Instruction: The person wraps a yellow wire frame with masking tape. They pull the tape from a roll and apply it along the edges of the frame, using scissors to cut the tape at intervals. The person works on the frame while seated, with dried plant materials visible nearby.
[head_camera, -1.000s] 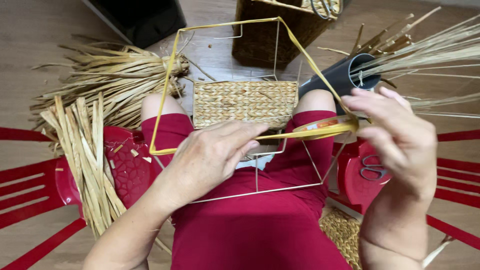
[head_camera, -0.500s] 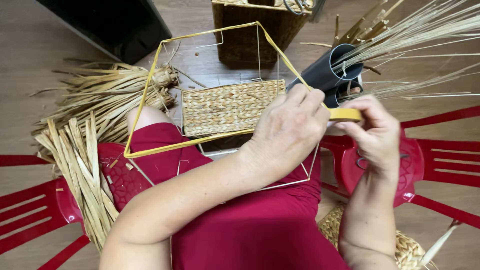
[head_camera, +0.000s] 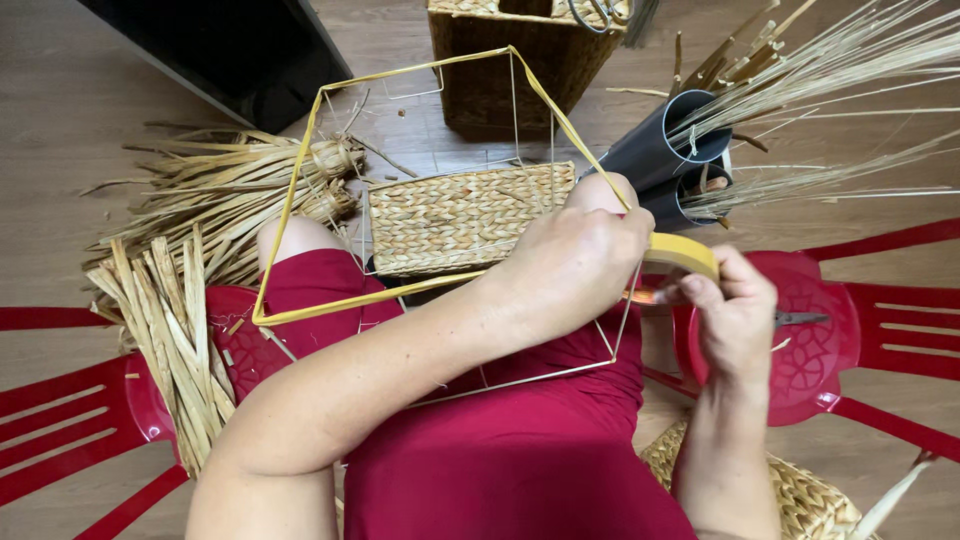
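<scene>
At frame centre, the left hand (head_camera: 575, 265) gripped the wire frame (head_camera: 400, 200), fingers curled; the right hand (head_camera: 735, 320) pinched a yellow tape roll (head_camera: 685, 255) beside it.

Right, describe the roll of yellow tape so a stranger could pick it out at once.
Start at the wire box frame resting on the lap in dark red cloth, and follow its right edge to where the left hand grips it. Just right of that hand, the right hand pinches a flat ring of yellow tape. It is the only round yellow thing; the other yellow runs in straight strips along the frame.
</scene>
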